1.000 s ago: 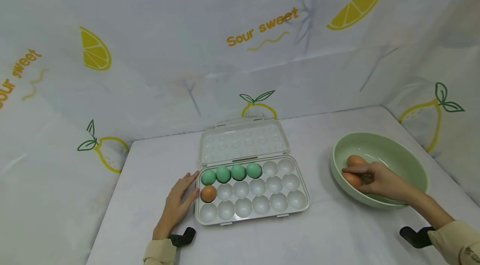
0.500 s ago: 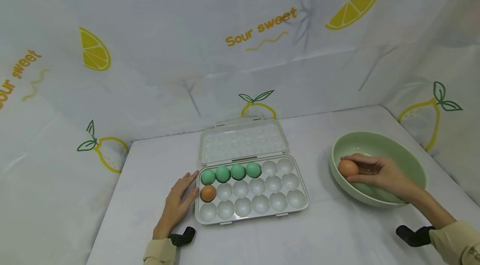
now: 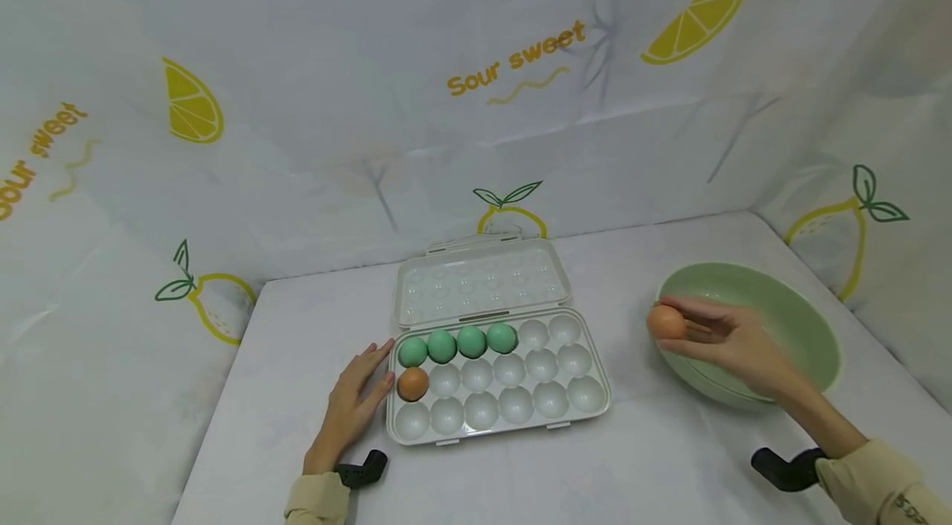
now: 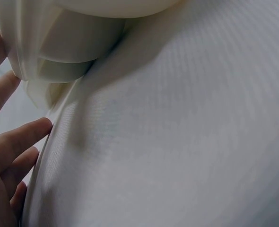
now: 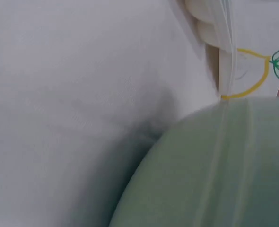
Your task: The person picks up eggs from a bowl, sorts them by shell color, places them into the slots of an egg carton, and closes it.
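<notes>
Between the fingers and thumb of my right hand [image 3: 732, 343] a brown egg [image 3: 665, 322] is pinched, over the left rim of a green bowl [image 3: 806, 335]. The bowl's outer wall [image 5: 201, 179] fills much of the right wrist view. My left hand [image 3: 353, 401] lies beside a white egg box [image 3: 513, 431], fingers extended, fingertips against its left end. In the left wrist view two of its fingers [image 4: 2, 97] touch the box's edge. Several green eggs [image 3: 472, 341] fill the left part of the back row. One brown egg [image 3: 412, 384] sits in the middle row's leftmost hollow.
The egg box's clear lid [image 3: 483, 283] is folded back toward the rear wall. A white cloth [image 3: 640, 459] covers the table, and a lemon-printed sheet [image 3: 297, 95] hangs behind it. My right hand hides part of the bowl's inside.
The right hand has lifted the brown egg from inside the bowl and carried it left to the rim. The left hand and the egg box have stayed in place.
</notes>
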The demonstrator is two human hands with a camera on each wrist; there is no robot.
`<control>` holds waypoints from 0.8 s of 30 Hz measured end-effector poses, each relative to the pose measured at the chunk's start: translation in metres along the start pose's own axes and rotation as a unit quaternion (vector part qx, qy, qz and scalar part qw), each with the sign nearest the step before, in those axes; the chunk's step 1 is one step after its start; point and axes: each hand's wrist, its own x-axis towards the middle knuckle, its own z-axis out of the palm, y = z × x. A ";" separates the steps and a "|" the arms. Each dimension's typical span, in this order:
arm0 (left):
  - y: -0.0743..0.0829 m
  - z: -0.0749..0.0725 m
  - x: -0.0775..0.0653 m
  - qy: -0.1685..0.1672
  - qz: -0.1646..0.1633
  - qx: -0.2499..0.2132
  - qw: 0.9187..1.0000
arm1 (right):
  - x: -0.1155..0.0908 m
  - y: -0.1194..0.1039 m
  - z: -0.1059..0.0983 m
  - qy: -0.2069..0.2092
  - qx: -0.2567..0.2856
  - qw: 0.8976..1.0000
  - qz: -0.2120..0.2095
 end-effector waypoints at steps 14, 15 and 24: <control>-0.002 0.000 0.000 -0.002 0.000 0.000 1.000 | 0.018 -0.009 0.050 -0.006 0.024 1.000 0.011; -0.002 0.000 0.000 -0.002 0.000 -0.001 1.000 | 0.020 -0.008 0.053 -0.008 0.025 1.000 -0.002; -0.002 0.000 0.000 -0.004 -0.004 -0.006 1.000 | 0.031 -0.008 0.079 -0.037 0.053 0.997 -0.046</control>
